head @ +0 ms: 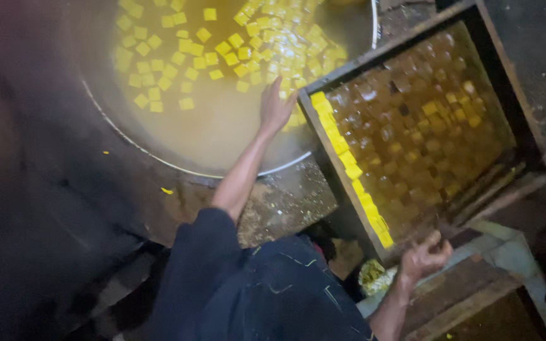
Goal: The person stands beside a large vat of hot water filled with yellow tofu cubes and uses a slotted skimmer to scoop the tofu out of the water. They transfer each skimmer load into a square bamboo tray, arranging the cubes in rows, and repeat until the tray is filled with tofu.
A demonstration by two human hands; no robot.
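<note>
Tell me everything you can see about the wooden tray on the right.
The tray is a shallow square frame of dark, wet-looking wood, set askew with one corner at the big pan's rim. A row of bright yellow cubes lines its near-left wall; the rest holds a grid of darker, glistening brownish cubes. The right hand is at its near corner; the left hand reaches over the pan beside it.

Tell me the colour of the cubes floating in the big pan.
Bright yellow cubes, floating in murky yellowish-brown liquid; the head view shows them.
</note>
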